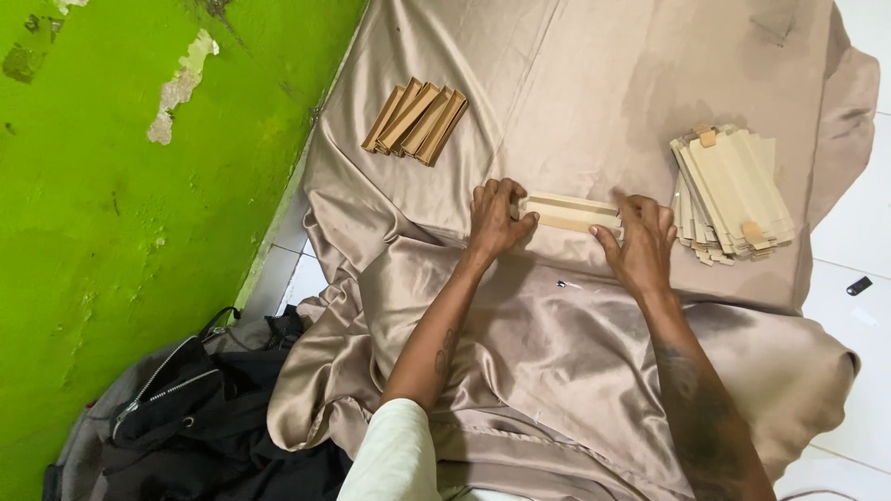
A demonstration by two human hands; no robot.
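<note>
A long, narrow pale cardboard box [568, 212] lies on a shiny beige cloth [557, 83]. My left hand [495, 220] grips its left end with curled fingers. My right hand [640, 243] holds its right end, thumb below and fingers on top. The piece looks partly folded into a slim box shape. To the right, a stack of flat pale cardboard blanks [731, 193] rests on the cloth. At the back left lie several folded brown cardboard boxes [415, 121], side by side.
A green wall with peeling paint [121, 186] runs along the left. A black bag or jacket [200, 408] lies on the floor at bottom left. White floor tiles [868, 241] show to the right, with a small dark object [858, 286].
</note>
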